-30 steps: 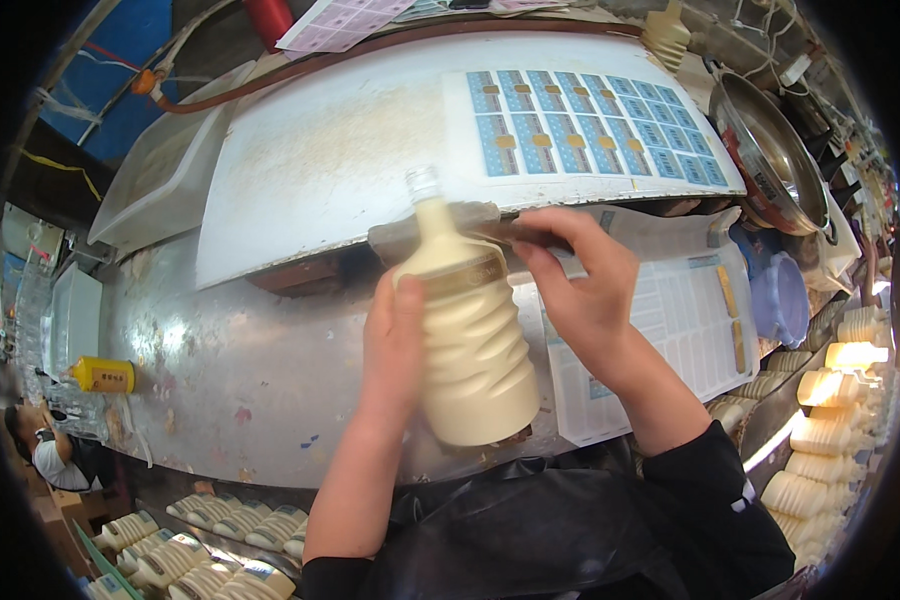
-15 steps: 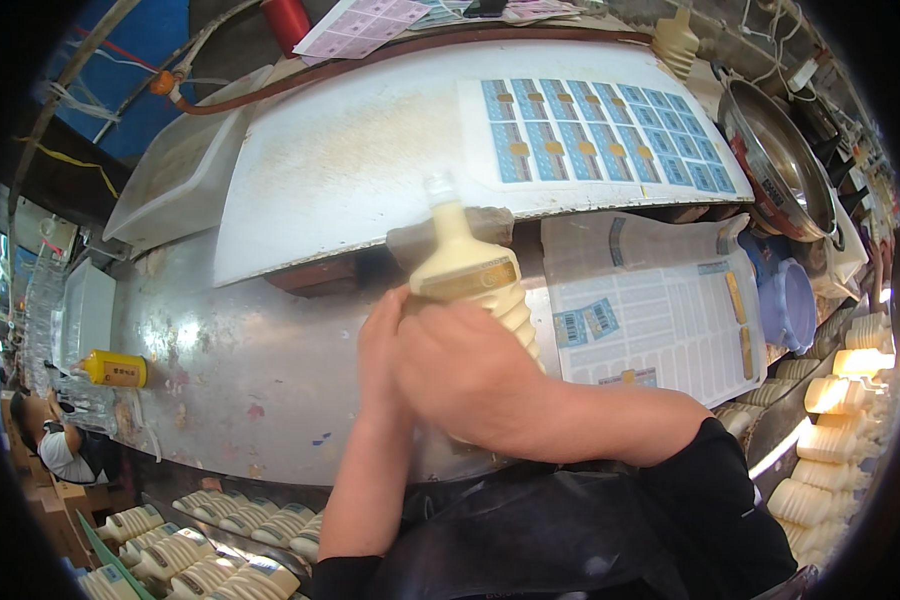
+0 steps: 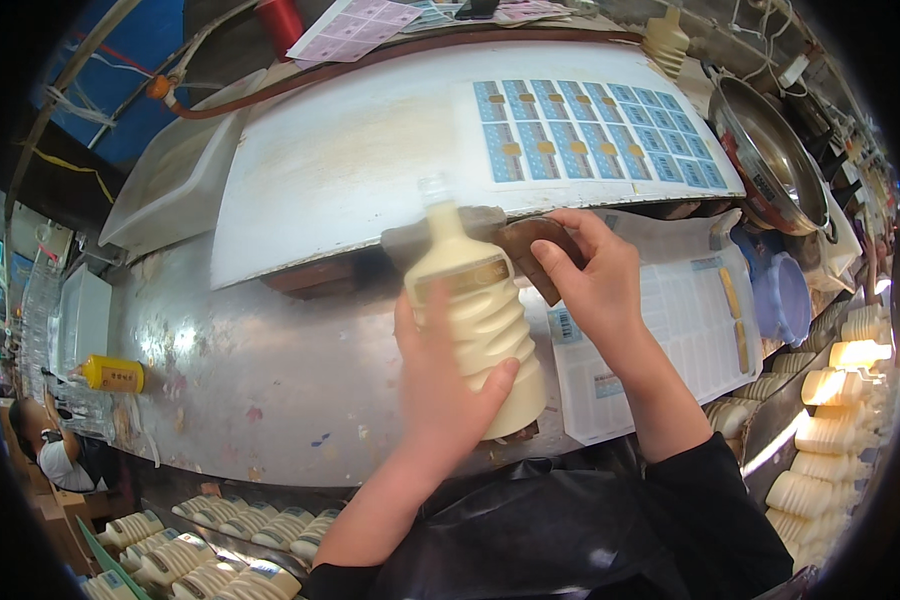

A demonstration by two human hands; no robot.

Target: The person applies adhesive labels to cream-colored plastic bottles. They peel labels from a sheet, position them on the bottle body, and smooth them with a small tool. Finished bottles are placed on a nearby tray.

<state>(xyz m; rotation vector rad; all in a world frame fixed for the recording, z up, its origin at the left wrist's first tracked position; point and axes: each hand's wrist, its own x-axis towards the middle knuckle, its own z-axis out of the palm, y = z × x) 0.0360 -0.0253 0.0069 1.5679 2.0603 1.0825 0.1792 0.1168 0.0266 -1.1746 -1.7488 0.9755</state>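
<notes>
**Over the metal table [image 3: 270, 385], a cream bottle [image 3: 505, 335]**

Beyond the white board's [image 3: 350, 140] near edge reaches the bottle's neck. The left hand [image 3: 445, 390], blurred, lies spread across the bottle's body. The right hand [image 3: 605, 285] pinches a flat brown piece [image 3: 518, 238] just beside its shoulder.

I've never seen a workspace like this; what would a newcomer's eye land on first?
Probably the ridged cream bottle at the centre, with the left hand over its front and the right hand holding a flat brown piece beside it. Beyond, rows of blue labels lie on the right part of a white board. More cream bottles line the right edge.
</notes>
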